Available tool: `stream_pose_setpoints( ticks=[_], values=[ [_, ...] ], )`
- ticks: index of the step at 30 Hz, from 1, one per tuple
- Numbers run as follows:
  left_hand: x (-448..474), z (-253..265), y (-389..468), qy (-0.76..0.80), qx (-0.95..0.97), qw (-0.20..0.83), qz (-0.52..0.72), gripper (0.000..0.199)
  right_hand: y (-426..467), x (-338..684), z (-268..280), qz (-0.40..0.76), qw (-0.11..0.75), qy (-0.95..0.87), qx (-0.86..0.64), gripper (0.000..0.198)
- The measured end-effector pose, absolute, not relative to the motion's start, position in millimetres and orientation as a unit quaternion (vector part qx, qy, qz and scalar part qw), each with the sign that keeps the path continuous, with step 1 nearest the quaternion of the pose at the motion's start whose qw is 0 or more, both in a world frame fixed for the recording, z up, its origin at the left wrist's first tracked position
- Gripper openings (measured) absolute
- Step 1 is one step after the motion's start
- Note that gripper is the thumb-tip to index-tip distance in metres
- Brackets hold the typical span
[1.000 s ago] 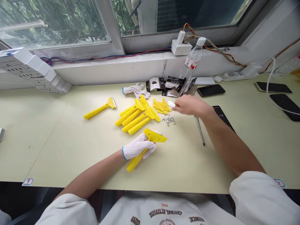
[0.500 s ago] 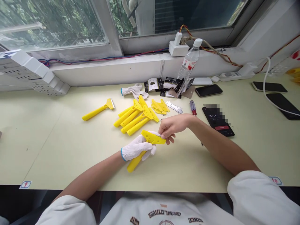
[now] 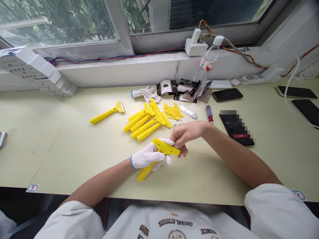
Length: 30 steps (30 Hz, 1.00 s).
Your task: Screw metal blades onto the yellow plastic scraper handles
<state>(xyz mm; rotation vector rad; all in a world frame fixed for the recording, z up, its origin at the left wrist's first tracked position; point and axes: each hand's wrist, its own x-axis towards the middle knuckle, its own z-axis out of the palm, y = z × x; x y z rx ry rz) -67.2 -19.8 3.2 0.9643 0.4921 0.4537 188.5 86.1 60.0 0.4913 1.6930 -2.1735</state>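
My left hand point(image 3: 147, 156), in a white knit glove with a blue cuff, grips a yellow scraper point(image 3: 144, 172) whose wide head points up and right. My bare right hand point(image 3: 183, 136) has its thumb and curled fingers at the right end of that head; whatever small part they may also pinch is hidden. Beyond lie several yellow scraper handles point(image 3: 147, 124) in a bunch, small yellow cover plates point(image 3: 172, 111), flat metal blades point(image 3: 188, 112) and tiny screws point(image 3: 178, 123). A scraper with a blade in it point(image 3: 106, 113) rests alone at the left.
A screwdriver point(image 3: 209, 114) and a phone point(image 3: 236, 129) lie right of my right wrist. Behind are a spare glove point(image 3: 147, 94), black packaging cards point(image 3: 166, 87), a water bottle point(image 3: 207, 61) and another phone point(image 3: 227, 95). White boxes point(image 3: 42, 71) stand at back left.
The camera view has shifted slightly, so the table appears moved. Both hands keep about the same hold on the scraper, with small finger movement at its head.
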Motion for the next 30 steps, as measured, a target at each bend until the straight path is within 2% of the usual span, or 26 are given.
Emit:
stream_pose_setpoints(
  ticks=[5,9,14,16,19,21,24,27,30],
  values=[
    [-65.8,5.8,-17.7,0.240,0.468,0.823,0.213,0.091,81.8,180.5,60.0,-0.736,0.147,0.628,0.204,0.021],
    [-62.7,11.3,-18.0,0.243,0.493,0.809,0.207,0.104,85.6,180.2,67.2,-0.640,0.137,0.710,0.262,0.009],
    [-63.2,8.5,-17.7,0.264,0.495,0.800,0.212,0.106,104.1,207.4,84.5,-0.549,0.133,0.750,0.344,0.014],
    [-64.2,6.6,-17.3,0.271,0.483,0.807,0.206,0.104,113.9,222.5,87.1,-0.521,0.074,0.749,0.404,0.017],
    [-64.9,5.2,-17.0,0.260,0.477,0.820,0.183,0.101,126.6,236.1,80.1,-0.418,-0.073,0.721,0.548,0.023],
    [-65.0,4.0,-16.5,0.242,0.479,0.824,0.181,0.099,132.0,236.3,69.5,-0.362,-0.125,0.696,0.608,0.023],
    [-65.7,0.4,-14.5,0.205,0.481,0.831,0.188,0.102,135.7,228.9,52.3,-0.351,-0.152,0.676,0.630,0.025],
    [-67.5,-2.1,-12.4,0.189,0.500,0.829,0.162,0.109,136.9,223.4,42.3,-0.326,-0.172,0.673,0.642,0.036],
    [-68.1,3.1,-12.3,0.219,0.572,0.782,0.115,0.103,138.0,225.3,42.7,-0.296,-0.169,0.697,0.631,0.033]
  ],
)
